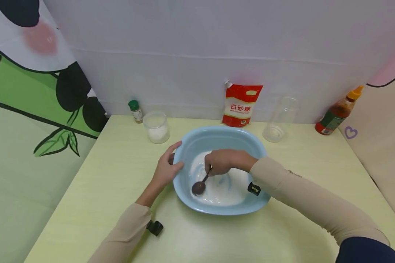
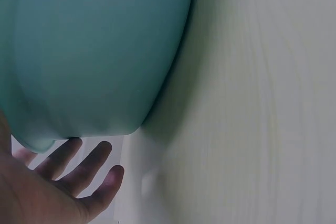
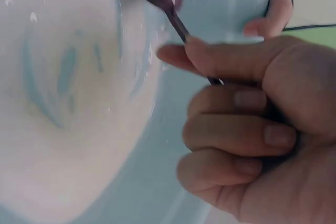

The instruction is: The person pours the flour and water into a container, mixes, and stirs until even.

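Note:
A light blue plastic basin (image 1: 220,210) sits on the table, a white wet layer (image 1: 233,186) spread over its bottom. Its left rim lies between the thumb and fingers of my left hand (image 1: 166,168); in the left wrist view the fingers (image 2: 86,169) are spread, some touching the basin's outer wall. With curled fingers my right hand (image 1: 220,162) grips the handle of a dark brown spoon (image 1: 198,188) inside the basin. The spoon's bowl meets the white layer near the left side, seen also in the right wrist view, where thumb and forefinger pinch the handle.
Behind the basin stand a red-and-white sugar pouch (image 1: 238,106) and a clear glass (image 1: 281,120). A glass of white granules (image 1: 157,128) and a green-capped small jar (image 1: 136,111) are at back left. A sauce bottle (image 1: 337,113) stands at back right, by the side wall.

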### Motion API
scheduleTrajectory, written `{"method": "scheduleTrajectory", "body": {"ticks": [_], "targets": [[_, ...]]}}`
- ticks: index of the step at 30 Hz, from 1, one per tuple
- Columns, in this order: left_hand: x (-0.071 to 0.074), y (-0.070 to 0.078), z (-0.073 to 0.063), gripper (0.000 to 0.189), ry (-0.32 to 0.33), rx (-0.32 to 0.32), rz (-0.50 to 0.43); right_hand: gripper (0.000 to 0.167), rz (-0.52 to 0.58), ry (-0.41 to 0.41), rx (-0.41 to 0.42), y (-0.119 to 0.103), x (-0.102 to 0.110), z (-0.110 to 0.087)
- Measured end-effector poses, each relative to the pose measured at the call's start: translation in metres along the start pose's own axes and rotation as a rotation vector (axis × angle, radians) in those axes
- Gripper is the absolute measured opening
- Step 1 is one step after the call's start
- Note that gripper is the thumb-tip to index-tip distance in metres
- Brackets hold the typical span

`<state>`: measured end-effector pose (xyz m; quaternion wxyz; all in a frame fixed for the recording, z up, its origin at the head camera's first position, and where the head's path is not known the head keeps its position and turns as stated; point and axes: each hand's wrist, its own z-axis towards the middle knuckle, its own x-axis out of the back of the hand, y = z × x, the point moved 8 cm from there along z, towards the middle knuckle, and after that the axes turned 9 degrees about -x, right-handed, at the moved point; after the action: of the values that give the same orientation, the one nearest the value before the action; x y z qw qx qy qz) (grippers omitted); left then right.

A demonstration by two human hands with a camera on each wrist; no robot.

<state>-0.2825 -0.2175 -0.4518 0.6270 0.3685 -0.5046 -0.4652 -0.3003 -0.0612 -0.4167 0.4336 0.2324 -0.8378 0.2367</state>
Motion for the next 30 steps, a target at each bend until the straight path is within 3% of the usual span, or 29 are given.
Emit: {"method": "scheduleTrajectory", "body": {"ticks": [4,9,15,19,23,30], "targets": [[0.000,0.000,0.000,0.074,-0.001,-0.003,0.015,0.011,-0.020,-0.098,-0.025,0.009,-0.012,-0.014],[-0.001,-0.001,0.001,0.074,-0.010,0.005,0.023,0.011,-0.048,-0.137,-0.138,0.048,-0.007,-0.028],[0.000,-0.004,0.001,0.073,-0.013,0.023,0.008,0.017,-0.042,-0.015,-0.310,0.096,0.021,-0.032],[0.000,-0.009,0.001,0.074,-0.020,0.031,-0.004,0.022,0.001,0.110,-0.412,0.110,0.036,-0.024],[0.000,-0.009,0.000,0.074,-0.021,0.024,-0.007,0.020,0.034,0.197,-0.391,0.101,0.043,-0.007],[-0.001,-0.005,0.001,0.074,-0.017,0.006,-0.002,0.016,0.036,0.239,-0.202,0.065,0.043,0.022]]}}
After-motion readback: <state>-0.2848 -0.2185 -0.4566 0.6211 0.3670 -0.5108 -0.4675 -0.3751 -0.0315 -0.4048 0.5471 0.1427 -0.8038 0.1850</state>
